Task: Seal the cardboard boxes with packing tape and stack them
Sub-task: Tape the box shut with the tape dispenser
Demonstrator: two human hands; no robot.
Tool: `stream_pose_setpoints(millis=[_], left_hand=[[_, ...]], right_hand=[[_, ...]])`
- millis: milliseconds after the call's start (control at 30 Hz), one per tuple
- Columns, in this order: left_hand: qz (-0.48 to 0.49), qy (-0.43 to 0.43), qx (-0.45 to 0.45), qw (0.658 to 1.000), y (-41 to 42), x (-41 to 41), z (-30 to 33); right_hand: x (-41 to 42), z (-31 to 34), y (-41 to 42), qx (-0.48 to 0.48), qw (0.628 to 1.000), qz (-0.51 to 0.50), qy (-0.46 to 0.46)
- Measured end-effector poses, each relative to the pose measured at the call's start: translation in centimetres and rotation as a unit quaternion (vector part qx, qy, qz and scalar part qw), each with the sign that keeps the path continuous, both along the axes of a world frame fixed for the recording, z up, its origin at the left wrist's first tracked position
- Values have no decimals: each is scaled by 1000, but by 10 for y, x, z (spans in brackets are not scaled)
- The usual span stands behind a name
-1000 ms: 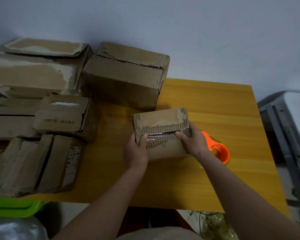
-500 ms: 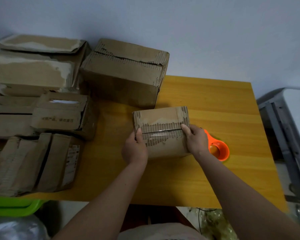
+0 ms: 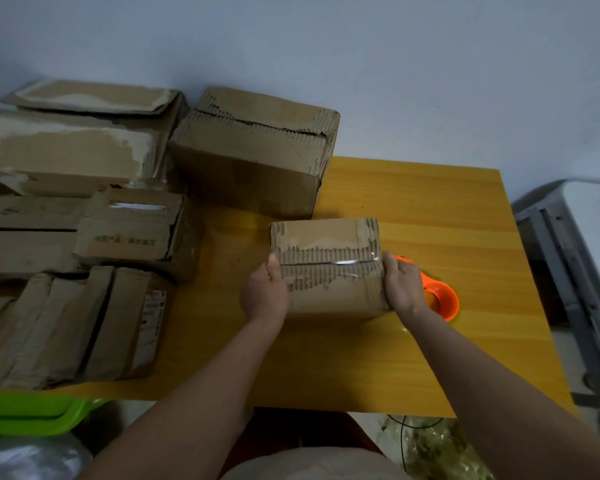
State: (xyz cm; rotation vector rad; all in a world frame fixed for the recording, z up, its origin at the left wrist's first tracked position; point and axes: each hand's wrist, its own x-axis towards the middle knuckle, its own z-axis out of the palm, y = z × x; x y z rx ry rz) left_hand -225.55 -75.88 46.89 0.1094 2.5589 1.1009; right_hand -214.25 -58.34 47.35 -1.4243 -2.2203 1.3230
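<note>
A small worn cardboard box (image 3: pixel 326 292) stands on the yellow wooden table (image 3: pixel 430 209), its two top flaps closed with a clear strip of tape along the seam. My left hand (image 3: pixel 265 292) grips the box's left side, thumb on top. My right hand (image 3: pixel 404 289) grips its right side, fingers over the tape's end. An orange tape dispenser (image 3: pixel 442 299) lies on the table just right of the box, partly hidden behind my right hand.
A larger closed box (image 3: pixel 253 157) stands behind the small one. Several more worn boxes (image 3: pixel 94 237) crowd the table's left half. A green plastic bin (image 3: pixel 25 412) sits below left, and a grey metal frame (image 3: pixel 575 271) stands right of the table.
Both hands slid from the top seam out to the box's sides, smoothing the tape flat. The loose crinkled tape now lies flat along the seam.
</note>
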Motion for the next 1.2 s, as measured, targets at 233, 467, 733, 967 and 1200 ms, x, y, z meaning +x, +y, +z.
stream_pose_setpoints(millis=[233,467,733,967,1200], left_hand=[[-68,-107,-65,990,-10,-23,27],[-174,-45,-43,983,-17,19,23],[-381,179,-165,892,25,3,41],[-596,257,-264,713,22,67,20],[-610,281,-235,703,32,36,25]], right_hand=[[9,8,-6,14,1000,-21,-7],[-4,25,2,19,995,87,-46],[54,14,-8,52,984,-59,-161],[70,15,-10,85,987,-55,-125],[89,16,8,50,993,-42,-103]])
